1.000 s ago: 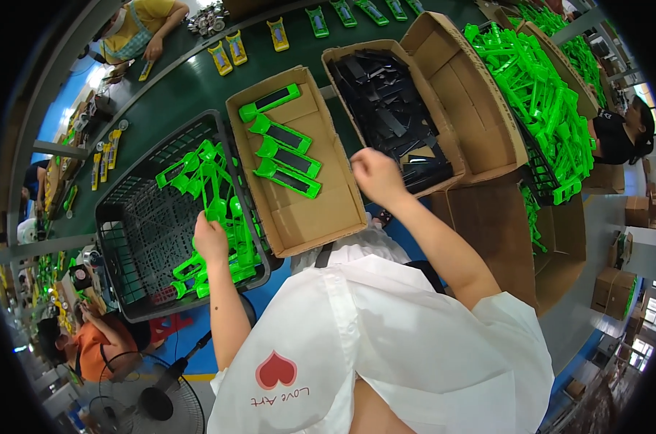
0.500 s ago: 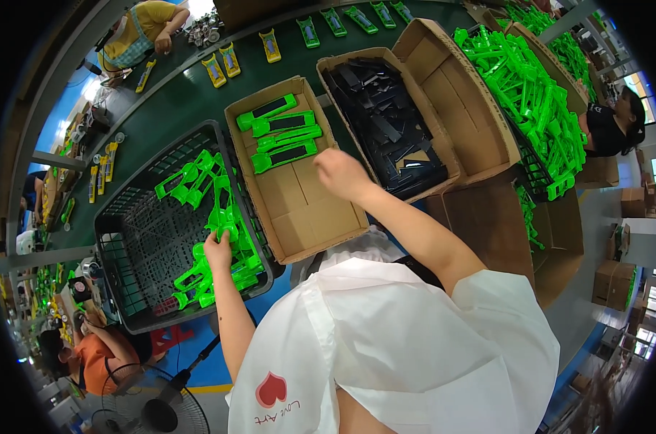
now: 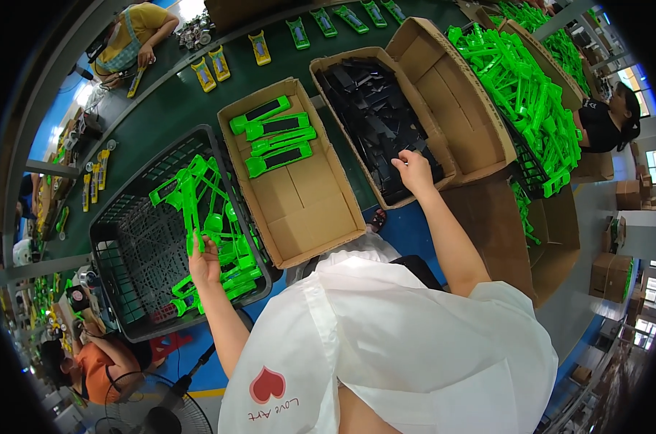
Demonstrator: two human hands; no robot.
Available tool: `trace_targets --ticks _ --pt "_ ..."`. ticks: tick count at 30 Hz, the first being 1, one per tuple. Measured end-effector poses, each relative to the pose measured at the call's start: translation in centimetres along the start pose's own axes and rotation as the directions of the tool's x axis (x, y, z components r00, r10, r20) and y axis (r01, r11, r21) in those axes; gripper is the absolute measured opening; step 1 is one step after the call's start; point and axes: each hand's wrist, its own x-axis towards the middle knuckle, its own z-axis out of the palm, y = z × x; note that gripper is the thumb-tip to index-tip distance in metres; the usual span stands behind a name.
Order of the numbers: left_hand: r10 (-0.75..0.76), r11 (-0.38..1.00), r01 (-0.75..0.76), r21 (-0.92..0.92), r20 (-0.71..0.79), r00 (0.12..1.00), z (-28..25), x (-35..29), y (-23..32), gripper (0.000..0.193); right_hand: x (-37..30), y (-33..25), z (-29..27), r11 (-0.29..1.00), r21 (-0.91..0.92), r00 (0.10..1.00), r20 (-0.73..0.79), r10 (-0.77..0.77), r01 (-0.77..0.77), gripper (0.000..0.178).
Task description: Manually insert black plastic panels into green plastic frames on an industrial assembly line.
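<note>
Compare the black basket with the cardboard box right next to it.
The basket is black with latticed walls; the cardboard box is brown with solid walls. The basket's green pieces lie jumbled; the box's four pieces lie in a rough row. The left hand holds a long green part over the basket; neither hand is over the box. Both are open-topped and hold green pieces.

Green pieces (image 3: 189,206): glossy plastic. Black strips (image 3: 378,112): smooth, glossy. Carton (image 3: 320,220): matt cardboard. Basket (image 3: 148,266): dull plastic. Shirt (image 3: 443,347): cloth.
</note>
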Motion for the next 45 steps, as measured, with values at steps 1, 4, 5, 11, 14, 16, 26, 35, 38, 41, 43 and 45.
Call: trace_targets --ticks 1,4,5,11,14,16,26,35,38,41,43,45 --pt "-0.013 0.999 0.016 -0.046 0.06 0.998 0.0 -0.9 0.3 0.015 -0.1 -0.3 -0.4 1.0 0.003 1.0 -0.024 0.002 -0.001 0.021" --pt "-0.071 0.983 0.116 -0.145 0.283 0.956 3.4 -3.6 0.2 0.022 -0.4 -1.1 -1.4 0.995 0.089 0.997 -0.057 0.054 -0.049 0.019" --pt "-0.092 0.97 0.17 -0.173 0.384 0.919 4.8 -4.5 0.2 0.024 -0.5 -1.4 -1.5 0.98 0.178 0.993 -0.065 0.098 -0.085 0.018" --pt "-0.164 0.986 0.16 0.049 0.47 0.868 11.6 -7.3 -1.7 0.022 0.4 -1.0 -1.2 0.971 -0.237 0.995 0.083 0.052 -0.031 0.017" --pt "-0.202 0.979 0.188 0.075 0.463 0.863 12.6 -7.9 -2.0 0.022 0.2 -2.0 -1.6 0.989 -0.13 0.997 0.023 0.075 -0.072 0.016" --pt "-0.231 0.973 0.212 0.096 0.507 0.83 12.6 -8.0 -2.1 0.024 0.3 -2.7 -2.0 0.988 0.075 0.991 0.029 0.13 -0.132 0.016" --pt "-0.431 0.803 0.033 0.595 0.543 0.721 17.1 -9.2 -5.2 0.026 -2.5 -14.9 -3.9 0.783 0.559 0.637 0.715 -0.289 -0.273 0.013" --pt "-0.194 0.951 0.055 0.303 0.451 0.871 15.9 -10.0 -4.9 0.028 -5.2 -15.9 -3.4 0.648 0.65 0.667 0.689 -0.283 -0.397 0.014" --pt "-0.086 0.961 -0.027 0.276 0.39 0.917 15.0 -9.6 -3.3 0.029 -5.4 -15.9 -3.9 0.721 0.617 0.761 0.618 -0.196 -0.316 0.016" --pt "-0.138 0.743 -0.128 0.657 0.338 0.931 13.7 -8.8 -1.2 0.021 -5.2 -15.9 -5.3 0.773 0.571 0.73 0.648 -0.217 -0.277 0.018" --pt "-0.262 0.675 -0.105 0.73 0.37 0.891 13.1 -8.6 -1.0 0.02 -5.3 -16.9 -5.5 0.798 0.539 0.703 0.677 -0.218 -0.272 0.018" --pt "-0.396 0.656 -0.039 0.754 0.388 0.832 12.6 -8.7 -1.0 0.019 -5.6 -16.8 -4.9 0.826 0.507 0.687 0.693 -0.218 -0.248 0.02"
